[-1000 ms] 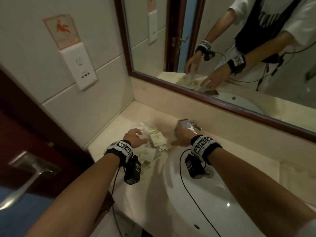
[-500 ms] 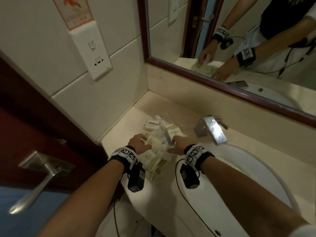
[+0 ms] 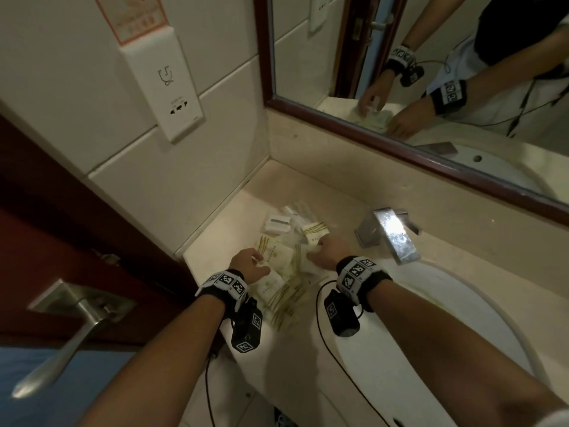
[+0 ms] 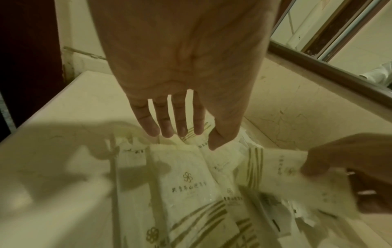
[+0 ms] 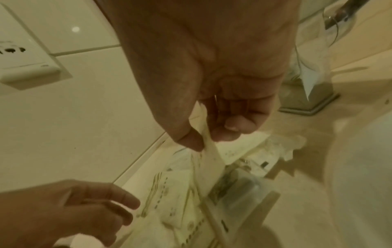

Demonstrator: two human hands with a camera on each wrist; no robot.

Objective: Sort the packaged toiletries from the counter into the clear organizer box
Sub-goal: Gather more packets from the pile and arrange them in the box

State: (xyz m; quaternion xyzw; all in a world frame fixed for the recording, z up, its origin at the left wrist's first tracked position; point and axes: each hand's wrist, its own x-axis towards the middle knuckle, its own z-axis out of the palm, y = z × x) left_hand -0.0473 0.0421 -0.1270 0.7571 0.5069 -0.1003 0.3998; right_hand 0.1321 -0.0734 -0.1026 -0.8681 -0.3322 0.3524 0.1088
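A pile of cream toiletry packets (image 3: 277,272) with gold stripes lies on the beige counter (image 3: 234,217), left of the sink. My left hand (image 3: 258,258) hovers over the pile's left side with straight, spread fingers (image 4: 167,127) and holds nothing. My right hand (image 3: 317,251) pinches one striped packet (image 5: 210,161) between thumb and fingers. That packet (image 4: 282,166) is lifted at its right end. Faint clear plastic edges (image 4: 114,167) show among the packets. I cannot make out the organizer box's outline.
A chrome faucet (image 3: 391,232) stands just right of the pile, with the white basin (image 3: 431,318) in front of it. A tiled wall with a socket plate (image 3: 172,97) bounds the counter on the left, a framed mirror (image 3: 431,72) behind. A door handle (image 3: 70,318) juts at lower left.
My right hand has come away from beside the faucet onto the pile and now pinches a packet. My left hand has stayed over the pile's left side. The head view has tilted down.
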